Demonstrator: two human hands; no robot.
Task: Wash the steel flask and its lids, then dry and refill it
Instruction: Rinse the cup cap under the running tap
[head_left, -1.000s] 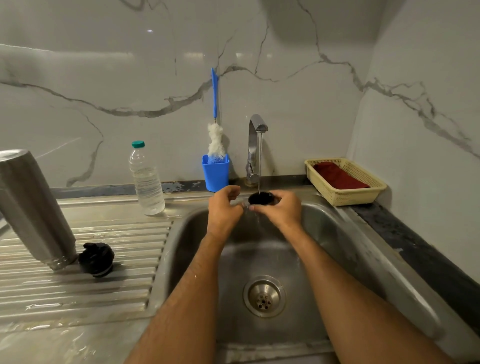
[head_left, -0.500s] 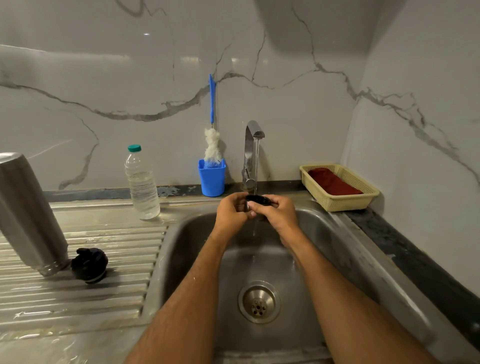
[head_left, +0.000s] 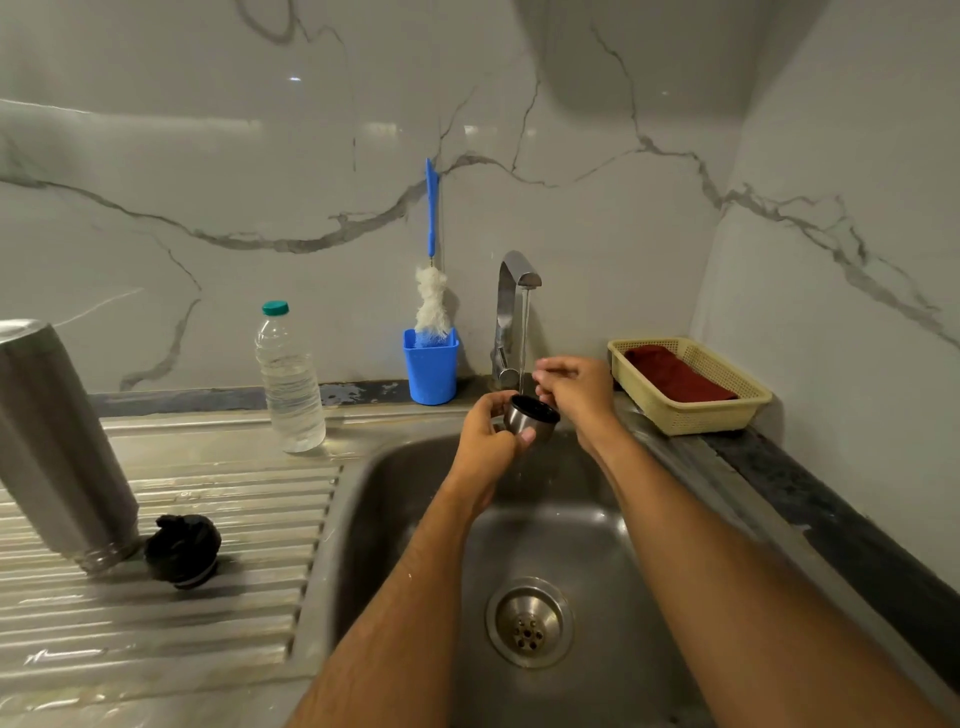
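Steel and cup-shaped, the outer lid is gripped by the left hand, whose fingers and thumb are curled round its brushed wall; its dark open mouth is turned up under a thin stream of water that falls from the tap. The right hand is held just beside the lid's far rim, fingers bent and blurred; whether the lid is touched or pinched by it cannot be told. Both hands are held over the back of the sink, a dull steel basin with a round perforated drain in its floor.

Behind the hands, the tap's chrome base is partly hidden by them. To the tap's left a blue plastic cup is stood against the wall, and a bottle brush with a blue handle and a fluffy white head is stood upright in it. Further left a clear plastic water bottle with a green cap is set on the counter edge. On the ribbed draining board the steel flask, a tall brushed cylinder, is stood upside down and appears tilted, and a black inner lid lies just beside its mouth. To the right, a pale woven plastic basket holding a dark red cloth is placed on the dark counter. The walls are clad in glossy grey-veined marble.
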